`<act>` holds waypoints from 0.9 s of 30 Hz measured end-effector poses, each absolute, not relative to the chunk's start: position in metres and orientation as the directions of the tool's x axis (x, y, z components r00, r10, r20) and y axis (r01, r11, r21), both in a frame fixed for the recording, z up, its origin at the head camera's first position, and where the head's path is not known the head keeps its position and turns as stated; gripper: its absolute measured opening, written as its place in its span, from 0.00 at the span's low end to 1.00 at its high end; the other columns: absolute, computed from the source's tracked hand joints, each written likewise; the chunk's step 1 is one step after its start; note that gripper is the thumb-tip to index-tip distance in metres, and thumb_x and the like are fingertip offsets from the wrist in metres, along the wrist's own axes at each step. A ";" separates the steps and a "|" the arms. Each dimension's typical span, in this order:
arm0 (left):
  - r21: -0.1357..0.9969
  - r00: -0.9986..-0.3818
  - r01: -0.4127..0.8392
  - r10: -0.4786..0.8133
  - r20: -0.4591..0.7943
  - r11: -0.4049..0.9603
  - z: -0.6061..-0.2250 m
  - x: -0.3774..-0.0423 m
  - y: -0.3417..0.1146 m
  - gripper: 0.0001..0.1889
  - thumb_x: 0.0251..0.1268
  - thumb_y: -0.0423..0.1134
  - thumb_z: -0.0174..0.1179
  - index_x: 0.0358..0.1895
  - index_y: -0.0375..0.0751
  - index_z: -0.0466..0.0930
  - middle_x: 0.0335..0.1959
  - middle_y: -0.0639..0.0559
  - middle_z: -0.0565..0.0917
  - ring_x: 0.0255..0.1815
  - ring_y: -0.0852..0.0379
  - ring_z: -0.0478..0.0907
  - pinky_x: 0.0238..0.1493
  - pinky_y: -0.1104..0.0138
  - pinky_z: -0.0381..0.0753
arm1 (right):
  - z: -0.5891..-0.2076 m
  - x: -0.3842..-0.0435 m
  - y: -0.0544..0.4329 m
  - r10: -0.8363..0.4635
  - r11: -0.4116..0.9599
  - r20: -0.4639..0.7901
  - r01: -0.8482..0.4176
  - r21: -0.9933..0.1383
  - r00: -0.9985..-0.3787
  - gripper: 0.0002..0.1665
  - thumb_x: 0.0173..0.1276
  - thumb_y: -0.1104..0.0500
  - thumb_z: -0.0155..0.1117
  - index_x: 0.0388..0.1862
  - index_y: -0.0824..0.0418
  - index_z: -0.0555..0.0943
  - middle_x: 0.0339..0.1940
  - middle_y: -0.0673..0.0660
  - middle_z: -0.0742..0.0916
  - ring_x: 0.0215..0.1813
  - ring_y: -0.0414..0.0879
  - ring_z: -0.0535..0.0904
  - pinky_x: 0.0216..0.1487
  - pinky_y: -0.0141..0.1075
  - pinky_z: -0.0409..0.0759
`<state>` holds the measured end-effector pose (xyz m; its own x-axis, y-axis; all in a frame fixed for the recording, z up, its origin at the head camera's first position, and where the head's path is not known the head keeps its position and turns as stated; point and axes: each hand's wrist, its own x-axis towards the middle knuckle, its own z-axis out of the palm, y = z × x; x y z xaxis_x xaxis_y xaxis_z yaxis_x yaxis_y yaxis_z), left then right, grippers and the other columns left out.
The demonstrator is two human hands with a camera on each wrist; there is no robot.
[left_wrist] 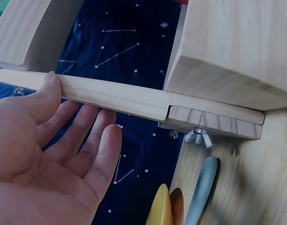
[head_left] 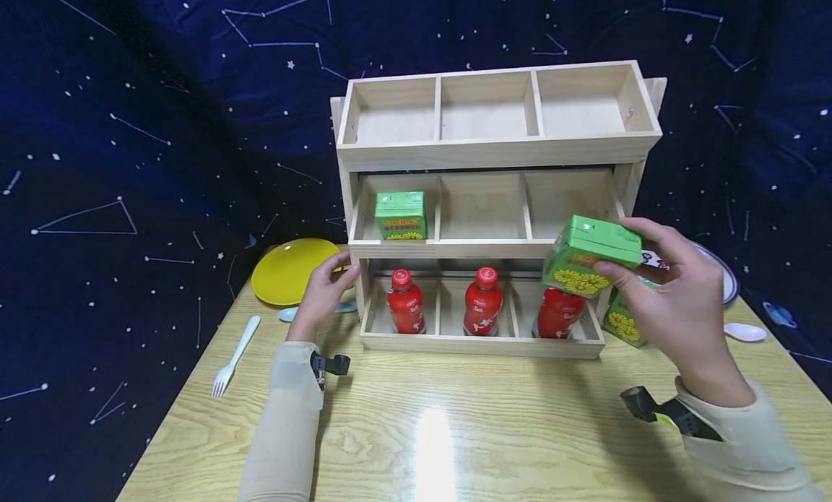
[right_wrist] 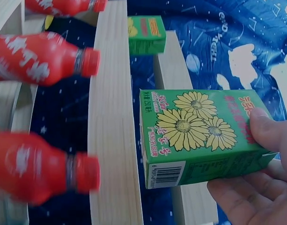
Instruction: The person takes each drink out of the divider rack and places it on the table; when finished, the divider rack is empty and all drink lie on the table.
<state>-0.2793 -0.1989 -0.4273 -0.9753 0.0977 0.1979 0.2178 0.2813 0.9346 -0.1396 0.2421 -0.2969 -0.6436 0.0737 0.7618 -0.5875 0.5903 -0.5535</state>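
My right hand [head_left: 676, 292] grips a green drink carton [head_left: 591, 256] with yellow flowers, thumb on one face and fingers on the other. It is in front of the right end of the wooden rack [head_left: 500, 152], overlapping the middle tier and a red bottle [head_left: 560, 314] below. In the right wrist view, the carton [right_wrist: 195, 126] shows its flower print and barcode. My left hand [head_left: 325, 292] is at the rack's left side; in the left wrist view its thumb touches the upright board [left_wrist: 115, 93], with the other fingers loosely bent beside it.
Another green carton [head_left: 400, 215] sits in the middle tier's left compartment. Two more red bottles [head_left: 406, 303] stand in the bottom tier. Right of the rack are a green carton [head_left: 625, 321] and a spoon [head_left: 745, 332]. Leftward lie a yellow plate [head_left: 292, 271] and a fork [head_left: 235, 356].
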 end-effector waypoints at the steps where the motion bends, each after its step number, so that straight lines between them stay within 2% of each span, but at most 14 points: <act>1: 0.934 -0.975 0.218 0.098 0.199 0.282 -0.428 -0.279 -0.199 0.26 0.72 0.46 0.59 0.68 0.40 0.71 0.61 0.42 0.76 0.56 0.44 0.78 0.57 0.57 0.80 | -0.298 -0.137 0.248 0.084 0.597 0.760 -0.579 -0.556 -0.644 0.40 0.44 0.82 0.76 0.60 0.66 0.80 0.50 0.52 0.85 0.48 0.36 0.80 0.44 0.18 0.78; 5: 0.934 -0.975 0.218 0.098 0.198 0.283 -0.428 -0.279 -0.198 0.26 0.72 0.46 0.59 0.68 0.40 0.72 0.62 0.42 0.76 0.56 0.45 0.78 0.57 0.57 0.80 | -0.304 -0.127 0.270 0.129 0.634 0.753 -0.530 -0.563 -0.646 0.39 0.45 0.82 0.75 0.60 0.67 0.80 0.50 0.45 0.84 0.49 0.34 0.80 0.44 0.16 0.76; 10: 0.936 -0.978 0.204 0.097 0.184 0.286 -0.428 -0.279 -0.198 0.26 0.72 0.47 0.59 0.69 0.41 0.71 0.63 0.42 0.75 0.58 0.45 0.78 0.57 0.57 0.80 | -0.314 -0.111 0.300 0.209 0.697 0.716 -0.412 -0.587 -0.666 0.37 0.53 0.79 0.72 0.63 0.61 0.79 0.49 0.37 0.81 0.47 0.24 0.78 0.43 0.13 0.73; 14: 0.944 -0.983 0.179 0.098 0.158 0.277 -0.421 -0.276 -0.198 0.26 0.73 0.46 0.58 0.70 0.41 0.69 0.64 0.41 0.74 0.61 0.45 0.76 0.59 0.56 0.78 | -0.326 -0.105 0.328 0.234 0.665 0.723 -0.436 -0.607 -0.650 0.33 0.59 0.77 0.69 0.63 0.64 0.78 0.48 0.34 0.81 0.45 0.23 0.78 0.43 0.12 0.72; 17: 0.948 -0.984 0.170 0.096 0.149 0.270 -0.420 -0.275 -0.198 0.26 0.73 0.45 0.57 0.70 0.40 0.69 0.64 0.41 0.75 0.61 0.45 0.76 0.59 0.56 0.78 | -0.338 -0.103 0.348 0.234 0.644 0.752 -0.481 -0.594 -0.616 0.27 0.63 0.66 0.70 0.61 0.71 0.77 0.46 0.34 0.81 0.46 0.25 0.77 0.43 0.11 0.71; 19: 0.947 -0.985 0.163 0.093 0.143 0.277 -0.420 -0.275 -0.198 0.26 0.73 0.45 0.57 0.70 0.40 0.69 0.64 0.41 0.75 0.61 0.45 0.76 0.59 0.56 0.78 | -0.346 -0.102 0.359 0.241 0.666 0.760 -0.467 -0.582 -0.603 0.31 0.64 0.57 0.69 0.62 0.72 0.76 0.46 0.31 0.80 0.46 0.24 0.76 0.42 0.10 0.70; 21: 0.943 -0.984 0.172 0.089 0.152 0.284 -0.425 -0.278 -0.199 0.26 0.73 0.46 0.58 0.70 0.41 0.69 0.64 0.42 0.75 0.60 0.46 0.76 0.58 0.58 0.80 | -0.354 -0.101 0.370 0.258 0.700 0.753 -0.420 -0.578 -0.605 0.33 0.64 0.53 0.67 0.63 0.72 0.75 0.46 0.28 0.78 0.45 0.22 0.73 0.39 0.09 0.67; 24: 0.941 -0.984 0.175 0.088 0.156 0.291 -0.425 -0.279 -0.198 0.26 0.73 0.46 0.58 0.70 0.41 0.70 0.64 0.43 0.75 0.59 0.46 0.77 0.58 0.58 0.80 | -0.367 -0.101 0.384 0.286 0.751 0.731 -0.330 -0.573 -0.619 0.31 0.66 0.55 0.63 0.65 0.69 0.74 0.45 0.24 0.74 0.43 0.20 0.70 0.35 0.08 0.62; 27: 0.941 -0.983 0.178 0.085 0.160 0.287 -0.425 -0.279 -0.198 0.26 0.73 0.45 0.58 0.69 0.40 0.70 0.63 0.43 0.75 0.59 0.46 0.77 0.58 0.57 0.79 | -0.381 -0.103 0.395 0.340 0.766 0.696 -0.243 -0.595 -0.632 0.28 0.67 0.63 0.65 0.65 0.68 0.74 0.43 0.22 0.72 0.43 0.18 0.68 0.36 0.11 0.63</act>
<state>-0.2789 -0.1975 -0.4248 -0.9834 0.0851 0.1602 0.1782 0.2868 0.9413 -0.1031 0.3951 -0.3812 -0.6325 0.3400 0.6960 -0.2433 0.7659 -0.5952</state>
